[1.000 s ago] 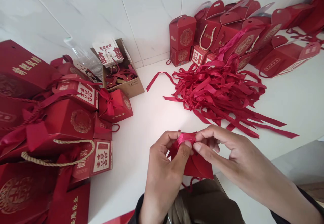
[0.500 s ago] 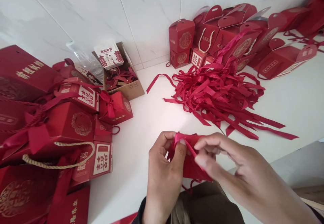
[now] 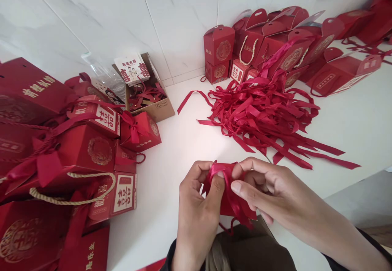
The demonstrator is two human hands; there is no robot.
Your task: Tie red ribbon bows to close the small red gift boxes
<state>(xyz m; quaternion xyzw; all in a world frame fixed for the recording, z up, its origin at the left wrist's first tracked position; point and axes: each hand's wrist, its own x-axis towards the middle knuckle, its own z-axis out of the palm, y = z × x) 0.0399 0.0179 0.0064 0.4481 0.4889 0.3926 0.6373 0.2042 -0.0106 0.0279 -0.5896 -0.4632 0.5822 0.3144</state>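
Note:
A small red gift box (image 3: pixel 241 213) is held low in front of me, with a shiny red ribbon (image 3: pixel 229 193) looped at its top and hanging down its side. My left hand (image 3: pixel 200 201) is closed, its thumb pressing the ribbon loop against the top of the box. Close by on the right, my right hand (image 3: pixel 269 189) has thumb and index finger slightly apart beside the ribbon, the other fingers curled. Part of the box lies hidden behind both hands. A dark red cord (image 3: pixel 228 228) dangles from the bottom of the box.
Beyond my hands, a heap of loose red ribbons (image 3: pixel 260 111) covers part of the white table (image 3: pixel 171 152). Red gift boxes (image 3: pixel 82 152) crowd the left side; more handled boxes (image 3: pixel 281 38) line the wall. A cardboard box (image 3: pixel 161 107) holds cards and red pieces.
My right thumb and index finger have released the ribbon strand they were drawing rightward. It now hangs down over the box. My left hand keeps its pinch in nearly the same place.

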